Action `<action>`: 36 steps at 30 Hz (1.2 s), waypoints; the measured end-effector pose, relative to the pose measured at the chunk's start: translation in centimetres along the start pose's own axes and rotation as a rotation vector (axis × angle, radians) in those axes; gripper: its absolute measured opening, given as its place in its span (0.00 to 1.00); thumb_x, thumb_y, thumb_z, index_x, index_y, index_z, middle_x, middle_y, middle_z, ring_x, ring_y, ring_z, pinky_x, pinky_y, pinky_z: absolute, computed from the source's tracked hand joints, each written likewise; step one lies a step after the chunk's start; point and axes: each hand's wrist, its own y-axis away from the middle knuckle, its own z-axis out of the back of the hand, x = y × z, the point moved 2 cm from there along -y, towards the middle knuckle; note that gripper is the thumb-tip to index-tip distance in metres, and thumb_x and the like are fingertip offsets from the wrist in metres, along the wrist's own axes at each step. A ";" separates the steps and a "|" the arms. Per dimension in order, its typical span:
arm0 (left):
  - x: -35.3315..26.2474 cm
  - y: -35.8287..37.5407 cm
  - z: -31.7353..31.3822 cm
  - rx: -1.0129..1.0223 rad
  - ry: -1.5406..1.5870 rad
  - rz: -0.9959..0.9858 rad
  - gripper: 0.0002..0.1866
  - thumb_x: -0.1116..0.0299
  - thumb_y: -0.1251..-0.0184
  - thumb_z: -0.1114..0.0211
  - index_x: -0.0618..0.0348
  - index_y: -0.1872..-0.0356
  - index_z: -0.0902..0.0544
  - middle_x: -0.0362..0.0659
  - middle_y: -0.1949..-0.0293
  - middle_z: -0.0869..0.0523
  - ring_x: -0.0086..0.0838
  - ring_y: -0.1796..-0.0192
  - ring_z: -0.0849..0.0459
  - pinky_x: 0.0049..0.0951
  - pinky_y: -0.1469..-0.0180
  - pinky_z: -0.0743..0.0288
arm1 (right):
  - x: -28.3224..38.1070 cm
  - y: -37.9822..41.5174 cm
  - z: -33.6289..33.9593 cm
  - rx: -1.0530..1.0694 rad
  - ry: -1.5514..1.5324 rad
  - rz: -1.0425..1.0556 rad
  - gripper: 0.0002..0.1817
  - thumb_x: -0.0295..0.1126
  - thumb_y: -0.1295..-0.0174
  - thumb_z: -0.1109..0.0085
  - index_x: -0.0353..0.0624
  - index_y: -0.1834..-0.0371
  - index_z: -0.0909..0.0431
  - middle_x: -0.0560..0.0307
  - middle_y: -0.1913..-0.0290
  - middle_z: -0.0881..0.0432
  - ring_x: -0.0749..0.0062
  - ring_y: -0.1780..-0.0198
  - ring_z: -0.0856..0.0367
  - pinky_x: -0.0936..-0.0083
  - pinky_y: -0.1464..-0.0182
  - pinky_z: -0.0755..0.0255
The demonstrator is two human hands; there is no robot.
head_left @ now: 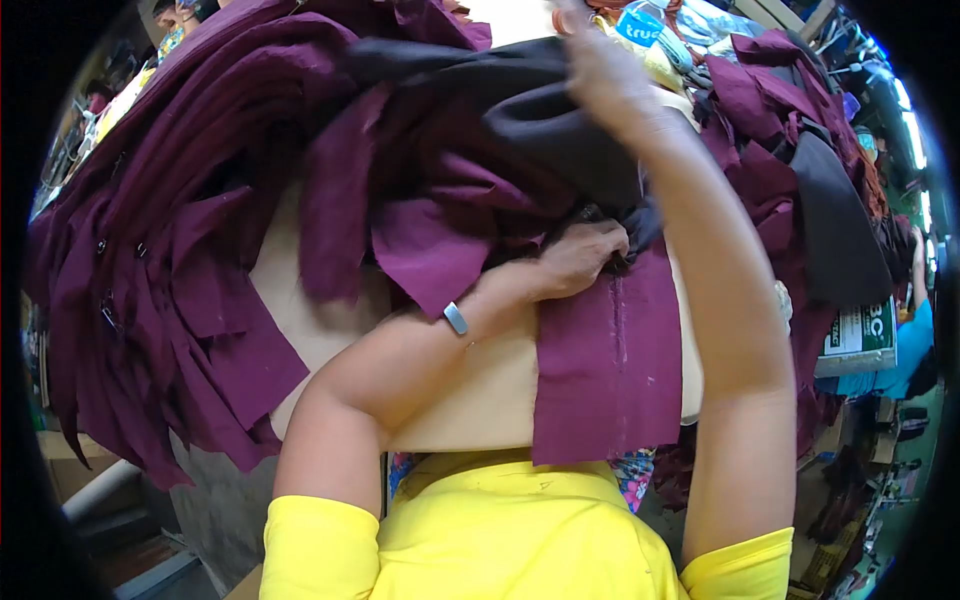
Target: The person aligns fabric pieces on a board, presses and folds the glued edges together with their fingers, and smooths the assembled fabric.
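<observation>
My left hand [585,258], with a band on its wrist, is closed on a gathered bit of black cloth [641,228]. That spot lies at the top of a maroon cloth panel [610,370], which has a seam down its middle and hangs over the near table edge. Farther up, my right hand [605,75] is smeared by motion beside a wide black cloth piece [560,130]; its fingers are not clear. Under and beside the black piece, maroon cloth [435,245] lies in loose folds across the pale tabletop [460,390].
A large heap of maroon pieces [190,220] drapes over the table's left side. More maroon cloth [765,100] and a black piece [842,215] hang at the right. Behind are plastic bags [645,30]. A person in blue [915,350] is at the far right, near a printed box [860,335].
</observation>
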 end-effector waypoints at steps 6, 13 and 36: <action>-0.8 0.7 3.1 -0.058 -0.256 -0.299 0.09 0.78 0.47 0.47 0.59 0.65 0.22 0.48 0.59 0.21 0.43 0.54 0.23 0.37 0.52 0.29 | -16.2 2.8 13.2 -0.388 0.328 -0.072 0.31 0.20 0.47 0.54 0.41 0.36 0.43 0.34 0.58 0.23 0.48 0.60 0.20 0.58 0.59 0.26; -9.2 6.3 20.4 0.152 -0.789 0.021 0.03 0.76 0.46 0.45 0.65 0.73 0.26 0.51 0.73 0.25 0.45 0.64 0.23 0.37 0.60 0.30 | -3.2 9.9 16.5 -0.473 -0.289 -0.040 0.33 0.19 0.45 0.49 0.38 0.33 0.44 0.57 0.72 0.24 0.73 0.73 0.27 0.76 0.67 0.30; -8.3 10.7 8.0 -0.083 -0.661 0.340 0.11 0.69 0.36 0.42 0.62 0.55 0.21 0.50 0.55 0.19 0.42 0.51 0.20 0.33 0.47 0.29 | 2.5 20.4 -0.4 0.134 -0.569 -0.290 0.35 0.24 0.44 0.43 0.53 0.31 0.43 0.54 0.62 0.23 0.68 0.68 0.23 0.75 0.60 0.28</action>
